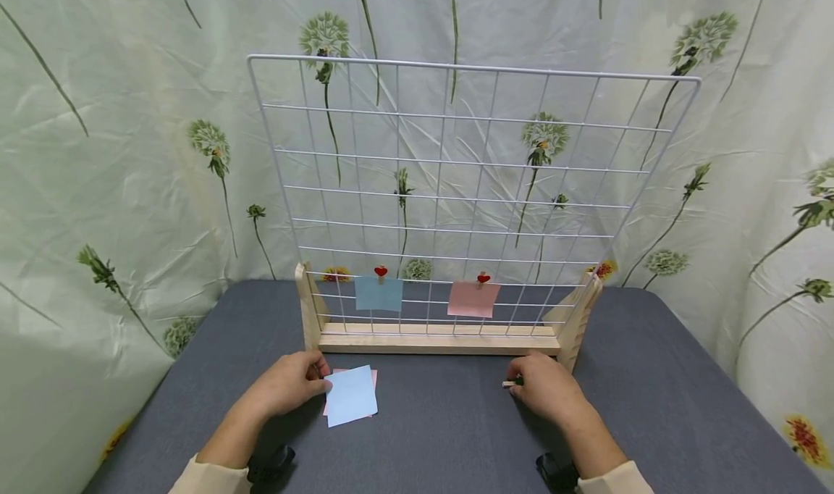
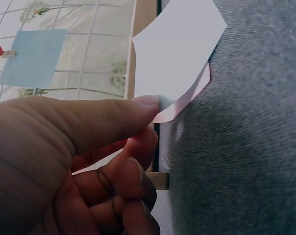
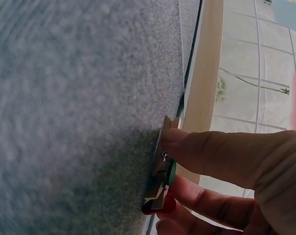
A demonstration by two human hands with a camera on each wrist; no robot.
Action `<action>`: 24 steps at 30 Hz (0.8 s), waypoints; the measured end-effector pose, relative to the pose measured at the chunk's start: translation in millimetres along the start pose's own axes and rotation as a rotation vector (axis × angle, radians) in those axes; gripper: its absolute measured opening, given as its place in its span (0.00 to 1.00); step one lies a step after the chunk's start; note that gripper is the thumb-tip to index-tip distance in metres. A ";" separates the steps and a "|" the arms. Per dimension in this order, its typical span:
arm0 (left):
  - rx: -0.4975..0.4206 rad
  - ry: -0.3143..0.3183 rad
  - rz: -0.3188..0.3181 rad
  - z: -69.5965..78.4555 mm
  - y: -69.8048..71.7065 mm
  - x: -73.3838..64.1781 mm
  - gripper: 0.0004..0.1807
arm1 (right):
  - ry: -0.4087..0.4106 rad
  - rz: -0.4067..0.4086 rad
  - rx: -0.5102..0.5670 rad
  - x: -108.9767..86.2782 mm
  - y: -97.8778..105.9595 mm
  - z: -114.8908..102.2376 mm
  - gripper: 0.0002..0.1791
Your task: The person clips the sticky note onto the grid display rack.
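My left hand (image 1: 289, 385) pinches the near-left corner area of a light blue square paper note (image 1: 352, 398) between thumb and fingers. Beneath it lies a pink paper note (image 2: 189, 98), mostly covered, its edges showing around the blue one. On the right, my other hand (image 1: 547, 389) holds small wooden clothespins (image 3: 160, 161) close over the table, thumb against the wood. Green and red decorations show between the fingers, which partly hide them; I cannot tell how many pins there are.
A white wire grid (image 1: 439, 161) stands in a wooden base (image 1: 439, 342) behind the hands. Heart-topped clothespins hold a blue note (image 1: 379, 295) and a pink note (image 1: 472, 300) on its lower rows. The dark grey table (image 1: 436, 421) meets a floral curtain (image 1: 130, 190).
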State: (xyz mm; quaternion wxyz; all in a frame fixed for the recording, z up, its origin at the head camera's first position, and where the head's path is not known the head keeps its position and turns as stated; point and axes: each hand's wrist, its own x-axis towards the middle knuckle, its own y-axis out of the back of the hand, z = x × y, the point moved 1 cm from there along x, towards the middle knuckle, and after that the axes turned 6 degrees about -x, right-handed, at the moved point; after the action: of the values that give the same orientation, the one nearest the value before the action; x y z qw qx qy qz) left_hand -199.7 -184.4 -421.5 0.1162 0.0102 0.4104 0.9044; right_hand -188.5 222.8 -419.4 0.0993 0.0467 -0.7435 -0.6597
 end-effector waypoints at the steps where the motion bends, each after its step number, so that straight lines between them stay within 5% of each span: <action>1: -0.008 -0.010 -0.001 0.3 0.7 -0.5 0.08 | -0.001 -0.002 -0.004 0.2 0.0 -0.2 0.08; 24: -0.057 0.014 0.004 5.7 0.0 -0.6 0.08 | -0.047 -0.051 0.029 -1.4 5.0 8.7 0.14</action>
State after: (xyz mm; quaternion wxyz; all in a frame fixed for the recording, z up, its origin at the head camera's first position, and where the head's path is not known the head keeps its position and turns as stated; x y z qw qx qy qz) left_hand -198.5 -180.3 -417.7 0.1117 0.0012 0.3851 0.9161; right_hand -188.7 232.2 -415.6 0.0642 0.0516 -0.7536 -0.6521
